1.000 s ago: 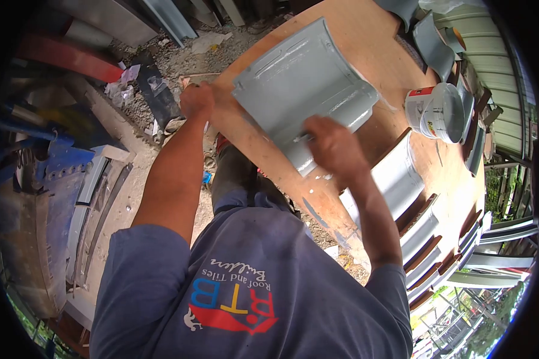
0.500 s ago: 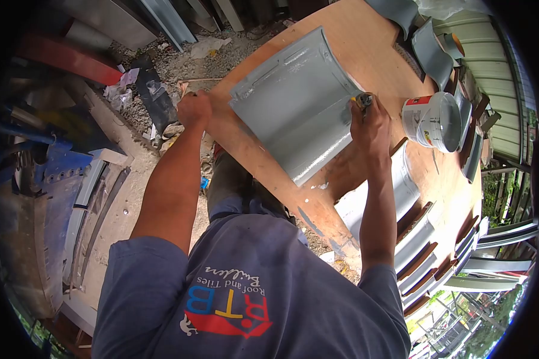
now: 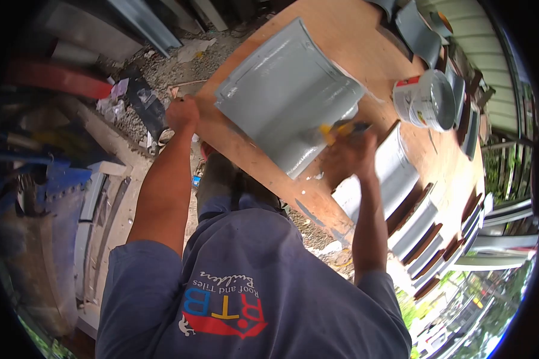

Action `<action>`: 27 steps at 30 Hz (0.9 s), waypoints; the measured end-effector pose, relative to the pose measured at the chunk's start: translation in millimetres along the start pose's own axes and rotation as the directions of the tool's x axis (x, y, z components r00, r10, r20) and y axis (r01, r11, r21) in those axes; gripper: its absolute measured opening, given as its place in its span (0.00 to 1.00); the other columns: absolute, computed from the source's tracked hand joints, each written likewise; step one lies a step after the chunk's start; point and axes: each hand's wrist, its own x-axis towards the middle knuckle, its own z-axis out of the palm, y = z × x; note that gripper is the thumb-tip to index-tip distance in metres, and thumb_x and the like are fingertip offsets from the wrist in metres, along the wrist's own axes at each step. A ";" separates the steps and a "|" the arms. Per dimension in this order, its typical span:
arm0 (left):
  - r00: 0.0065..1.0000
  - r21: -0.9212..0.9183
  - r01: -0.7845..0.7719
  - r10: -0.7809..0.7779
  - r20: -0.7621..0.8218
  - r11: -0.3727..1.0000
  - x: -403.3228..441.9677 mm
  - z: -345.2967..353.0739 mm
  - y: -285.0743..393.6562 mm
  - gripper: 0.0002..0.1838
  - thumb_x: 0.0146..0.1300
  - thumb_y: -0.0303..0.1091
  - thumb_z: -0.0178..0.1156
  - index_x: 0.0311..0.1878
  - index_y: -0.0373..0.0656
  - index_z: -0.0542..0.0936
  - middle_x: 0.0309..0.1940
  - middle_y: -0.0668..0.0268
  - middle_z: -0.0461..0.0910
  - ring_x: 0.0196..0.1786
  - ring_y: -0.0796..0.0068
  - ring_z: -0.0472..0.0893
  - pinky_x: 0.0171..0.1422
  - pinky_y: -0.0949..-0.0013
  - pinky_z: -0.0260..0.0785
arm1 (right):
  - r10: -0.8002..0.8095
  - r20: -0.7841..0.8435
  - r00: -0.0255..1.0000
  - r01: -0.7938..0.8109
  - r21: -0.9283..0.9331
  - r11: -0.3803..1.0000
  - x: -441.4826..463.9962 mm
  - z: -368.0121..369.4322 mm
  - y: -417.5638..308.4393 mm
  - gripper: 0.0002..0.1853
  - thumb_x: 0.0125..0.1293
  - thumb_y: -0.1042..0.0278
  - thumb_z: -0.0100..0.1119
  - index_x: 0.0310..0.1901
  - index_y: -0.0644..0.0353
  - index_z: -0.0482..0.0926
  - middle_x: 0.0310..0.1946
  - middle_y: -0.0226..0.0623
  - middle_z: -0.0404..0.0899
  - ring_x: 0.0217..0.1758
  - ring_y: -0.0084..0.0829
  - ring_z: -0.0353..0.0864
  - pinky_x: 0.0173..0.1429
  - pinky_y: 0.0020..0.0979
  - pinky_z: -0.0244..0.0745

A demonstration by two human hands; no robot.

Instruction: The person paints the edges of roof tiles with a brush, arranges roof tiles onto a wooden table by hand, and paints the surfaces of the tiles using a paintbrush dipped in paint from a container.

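A glossy grey curved tile lies on the wooden board. My right hand is closed on a yellow-and-black brush, blurred by motion, at the tile's lower right edge. At the board's left edge, beside the tile's left corner, is my left hand, its fingers curled; whether it grips anything there is hard to make out. A white bucket stands tilted in view to the right of the tile.
More grey tiles lie in a row at the lower right, with others at the top right. Gravel and scraps cover the ground beyond the board. Metal pieces stand at the left.
My right hand has moved with the brush from the lower part of the tile to its right edge, then back down and left. My left hand stays at the board's edge. The view has shifted slightly.
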 end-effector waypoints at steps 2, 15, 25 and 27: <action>1.000 0.020 -0.026 0.026 -0.011 0.999 4.8 4.9 -5.7 0.26 0.65 0.50 0.50 0.50 0.40 0.88 0.53 0.42 0.85 0.55 0.41 0.84 0.64 0.46 0.75 | 0.145 -0.169 0.975 -0.195 -0.338 0.921 28.9 -32.9 9.2 0.07 0.65 0.69 0.70 0.41 0.62 0.87 0.28 0.38 0.87 0.29 0.26 0.84 0.37 0.33 0.79; 0.996 0.034 -0.073 0.071 0.052 0.997 4.4 0.7 -7.4 0.26 0.67 0.48 0.47 0.48 0.40 0.88 0.49 0.43 0.86 0.53 0.40 0.85 0.63 0.44 0.75 | -0.110 -0.271 0.956 0.046 -0.233 0.972 -125.1 74.7 -53.3 0.15 0.53 0.84 0.74 0.43 0.63 0.84 0.41 0.46 0.86 0.44 0.47 0.86 0.46 0.41 0.81; 0.941 -0.125 -0.308 0.321 0.103 0.943 17.8 5.9 -30.2 0.28 0.73 0.48 0.40 0.45 0.39 0.87 0.44 0.41 0.85 0.49 0.34 0.83 0.57 0.38 0.74 | 0.532 -0.556 0.639 -0.464 0.273 0.842 -139.0 169.7 -134.2 0.11 0.64 0.73 0.75 0.43 0.70 0.86 0.35 0.40 0.89 0.38 0.23 0.86 0.46 0.27 0.82; 0.924 -0.182 -0.343 0.366 0.113 0.921 18.3 3.1 -38.0 0.29 0.74 0.50 0.39 0.45 0.39 0.87 0.43 0.41 0.85 0.49 0.34 0.83 0.56 0.38 0.74 | 0.471 -0.545 0.694 -0.413 0.235 0.880 -132.0 196.7 -131.3 0.11 0.64 0.73 0.75 0.43 0.70 0.86 0.35 0.40 0.89 0.38 0.23 0.86 0.45 0.27 0.82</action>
